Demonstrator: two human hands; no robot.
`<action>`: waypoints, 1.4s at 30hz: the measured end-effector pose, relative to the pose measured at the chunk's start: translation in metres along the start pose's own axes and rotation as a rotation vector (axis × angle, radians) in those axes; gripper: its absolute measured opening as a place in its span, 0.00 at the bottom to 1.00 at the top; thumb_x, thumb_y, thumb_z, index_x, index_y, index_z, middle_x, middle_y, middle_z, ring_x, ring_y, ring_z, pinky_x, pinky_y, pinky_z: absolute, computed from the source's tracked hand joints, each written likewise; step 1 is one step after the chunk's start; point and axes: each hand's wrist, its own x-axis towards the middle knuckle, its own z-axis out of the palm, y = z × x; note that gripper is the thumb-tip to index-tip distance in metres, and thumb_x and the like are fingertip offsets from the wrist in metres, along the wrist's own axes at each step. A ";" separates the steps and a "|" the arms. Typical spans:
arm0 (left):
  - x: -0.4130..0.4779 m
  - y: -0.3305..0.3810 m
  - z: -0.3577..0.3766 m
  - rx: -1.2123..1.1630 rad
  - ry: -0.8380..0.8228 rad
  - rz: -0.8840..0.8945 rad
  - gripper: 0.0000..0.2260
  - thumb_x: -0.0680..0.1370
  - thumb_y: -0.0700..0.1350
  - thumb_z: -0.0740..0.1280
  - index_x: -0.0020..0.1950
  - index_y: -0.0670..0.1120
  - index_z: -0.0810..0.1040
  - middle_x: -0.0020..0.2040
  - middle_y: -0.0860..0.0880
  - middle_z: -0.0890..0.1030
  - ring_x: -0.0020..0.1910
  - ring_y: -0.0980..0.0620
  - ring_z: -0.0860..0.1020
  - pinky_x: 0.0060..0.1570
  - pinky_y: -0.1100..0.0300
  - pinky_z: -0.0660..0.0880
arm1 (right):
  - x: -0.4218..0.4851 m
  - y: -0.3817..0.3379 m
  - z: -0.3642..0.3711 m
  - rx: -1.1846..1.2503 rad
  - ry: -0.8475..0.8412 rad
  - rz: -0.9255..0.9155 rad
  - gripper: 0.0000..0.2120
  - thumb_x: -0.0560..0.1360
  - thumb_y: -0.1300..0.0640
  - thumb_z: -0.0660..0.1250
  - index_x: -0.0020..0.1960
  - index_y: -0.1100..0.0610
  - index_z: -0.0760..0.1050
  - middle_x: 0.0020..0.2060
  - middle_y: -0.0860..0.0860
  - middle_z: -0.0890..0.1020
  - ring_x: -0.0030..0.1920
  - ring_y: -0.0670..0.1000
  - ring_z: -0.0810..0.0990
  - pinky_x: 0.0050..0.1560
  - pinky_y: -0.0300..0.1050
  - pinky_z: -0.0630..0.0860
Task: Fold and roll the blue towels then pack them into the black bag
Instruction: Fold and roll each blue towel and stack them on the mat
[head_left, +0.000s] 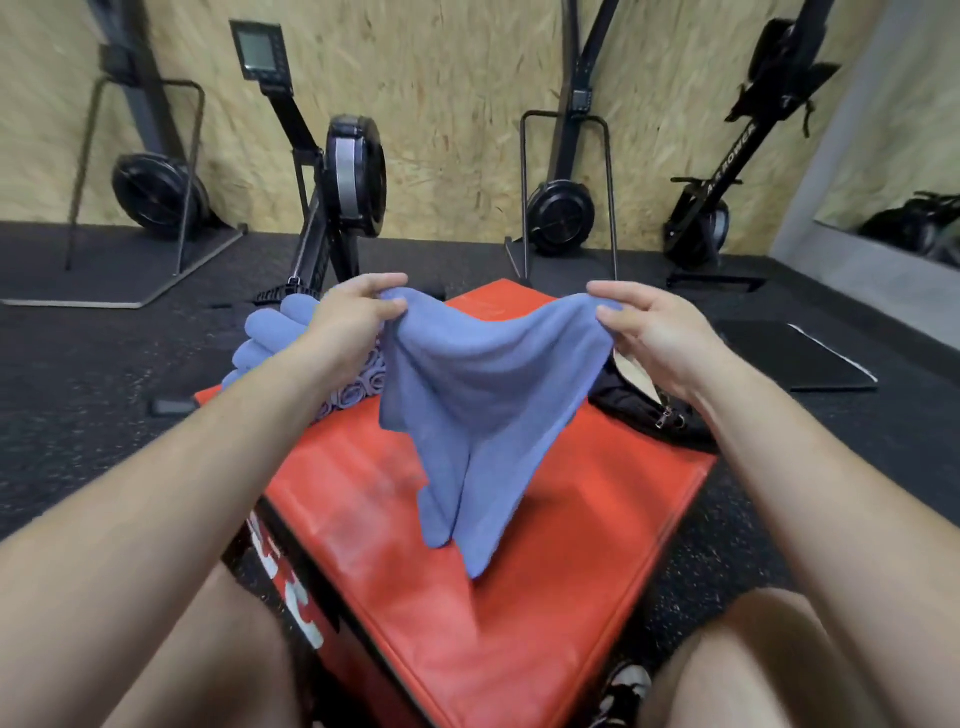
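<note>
Head view | left hand (348, 317) and right hand (654, 332) pinch blue towel (483, 415) corners | above red box (467, 597)

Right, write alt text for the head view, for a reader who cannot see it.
A blue towel hangs pinched by its top corners between the left hand and right hand, above a red box. More blue towels lie on the box's left, a black bag on its right.
</note>
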 end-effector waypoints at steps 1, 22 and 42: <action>0.000 0.008 -0.004 0.040 0.032 0.044 0.14 0.77 0.39 0.70 0.62 0.49 0.81 0.48 0.53 0.80 0.40 0.58 0.75 0.38 0.68 0.69 | -0.001 -0.011 0.000 -0.031 0.032 -0.034 0.14 0.78 0.68 0.67 0.62 0.58 0.80 0.48 0.55 0.86 0.45 0.49 0.84 0.49 0.41 0.80; -0.017 0.054 -0.028 -0.088 -0.134 -0.129 0.06 0.77 0.37 0.71 0.53 0.43 0.82 0.44 0.47 0.82 0.40 0.53 0.79 0.42 0.61 0.74 | -0.028 -0.063 -0.019 -0.139 -0.043 0.181 0.12 0.74 0.67 0.72 0.56 0.61 0.81 0.52 0.58 0.86 0.54 0.55 0.85 0.60 0.49 0.78; 0.017 -0.014 0.001 0.307 0.074 0.062 0.10 0.73 0.39 0.68 0.49 0.50 0.86 0.39 0.48 0.85 0.39 0.52 0.81 0.42 0.62 0.77 | 0.009 0.025 -0.017 -0.265 0.232 0.151 0.06 0.74 0.64 0.68 0.47 0.59 0.84 0.39 0.54 0.84 0.40 0.51 0.81 0.45 0.45 0.78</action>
